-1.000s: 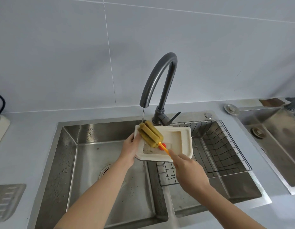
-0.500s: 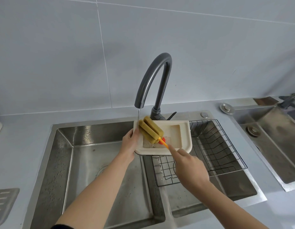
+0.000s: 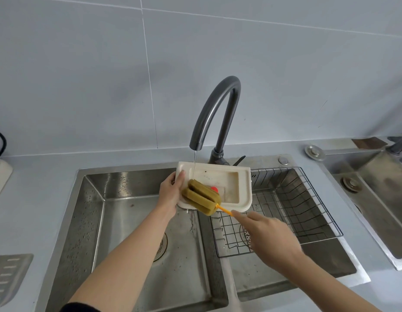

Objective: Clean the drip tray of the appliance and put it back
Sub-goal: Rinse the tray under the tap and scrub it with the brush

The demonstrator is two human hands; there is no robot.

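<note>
A cream drip tray (image 3: 239, 176) with dark specks and brownish stains is held over the divider of the double sink, under a thin stream from the dark grey faucet (image 3: 218, 113). My left hand (image 3: 170, 194) grips the tray's left edge. My right hand (image 3: 267, 235) holds the orange handle of a sponge brush; its olive-yellow sponge head (image 3: 201, 197) lies on the tray's near-left part. A small red piece (image 3: 214, 189) shows in the tray behind the sponge.
The left basin (image 3: 128, 221) has a drain below my left forearm. A wire rack (image 3: 296, 210) sits in the right basin. A second sink (image 3: 380, 199) is at the far right, a metal slotted piece (image 3: 6, 275) at the left edge.
The sponge head has slid from the tray's far-left corner toward its near edge, and my right hand has pulled back. The water now hits the bare tray.
</note>
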